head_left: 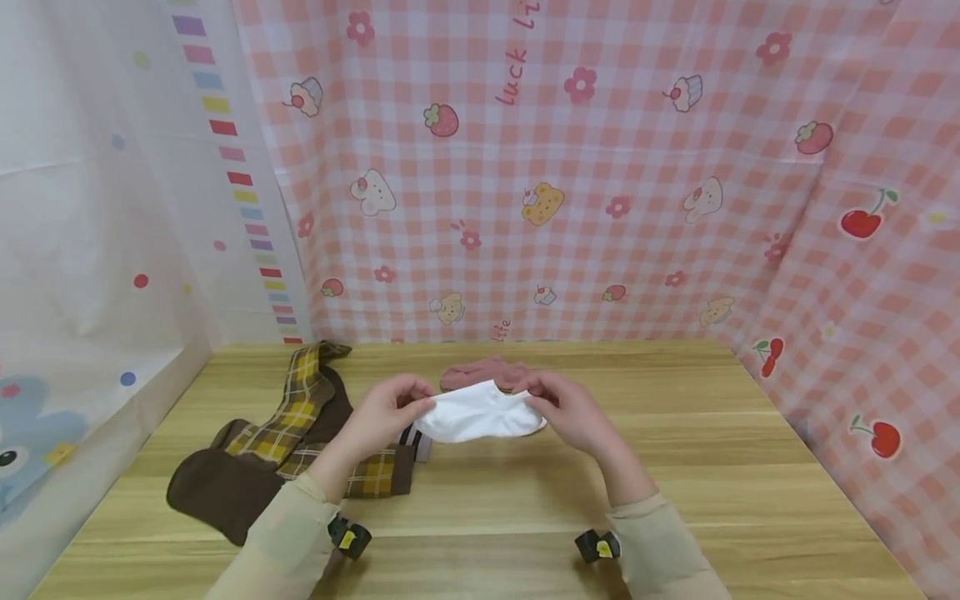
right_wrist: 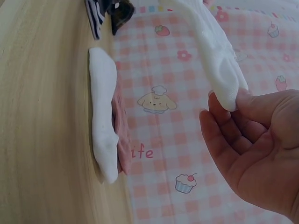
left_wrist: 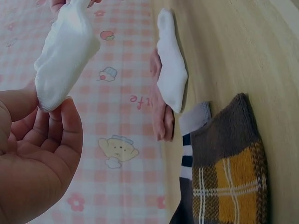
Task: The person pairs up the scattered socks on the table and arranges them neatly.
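A short white sock (head_left: 480, 414) is stretched sideways between both hands, above the table. My left hand (head_left: 390, 412) pinches one end between thumb and fingers; in the left wrist view that end is the ribbed edge. At the other end, my right hand (head_left: 566, 408) pinches the sock the same way. A second white sock (left_wrist: 172, 63) lies flat on the table below, mostly hidden behind the held one in the head view. Right behind it lies a pink sock (head_left: 480, 372), bunched up.
To the left, brown and yellow plaid socks (head_left: 296, 417) lie overlapping on the wooden table (head_left: 675, 467). A striped sock with a grey cuff (left_wrist: 195, 119) sticks out beside them. Patterned cloth (head_left: 480, 167) hangs along the table's back and sides.
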The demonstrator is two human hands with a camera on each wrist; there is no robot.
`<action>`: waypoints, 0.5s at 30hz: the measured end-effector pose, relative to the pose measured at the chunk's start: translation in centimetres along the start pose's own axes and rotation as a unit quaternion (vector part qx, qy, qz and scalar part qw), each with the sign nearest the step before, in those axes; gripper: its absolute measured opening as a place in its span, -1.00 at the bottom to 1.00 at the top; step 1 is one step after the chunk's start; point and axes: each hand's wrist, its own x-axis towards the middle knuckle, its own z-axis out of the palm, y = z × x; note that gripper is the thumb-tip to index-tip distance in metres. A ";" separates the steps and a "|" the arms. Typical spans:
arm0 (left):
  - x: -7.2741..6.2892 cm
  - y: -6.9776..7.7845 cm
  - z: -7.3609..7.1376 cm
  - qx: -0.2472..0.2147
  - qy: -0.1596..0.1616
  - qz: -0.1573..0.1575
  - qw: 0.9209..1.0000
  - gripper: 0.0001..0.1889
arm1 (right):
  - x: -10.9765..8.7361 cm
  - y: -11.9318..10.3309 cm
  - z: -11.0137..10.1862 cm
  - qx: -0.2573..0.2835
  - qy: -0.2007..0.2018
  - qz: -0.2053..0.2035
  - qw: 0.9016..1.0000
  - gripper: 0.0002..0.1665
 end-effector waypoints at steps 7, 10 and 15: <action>1.2 -0.2 0.9 0.018 0.008 0.006 1.000 -0.92 | 0.1 0.9 -0.4 0.019 -0.007 0.025 0.999 -0.82; 1.7 -0.5 1.3 0.027 0.008 0.007 1.000 -0.92 | 0.2 1.4 -0.5 0.010 -0.005 0.030 0.999 -0.82; 2.4 -1.0 2.0 0.039 0.011 0.007 0.999 -0.92 | 0.5 2.3 -0.4 0.001 0.002 0.038 0.999 -0.82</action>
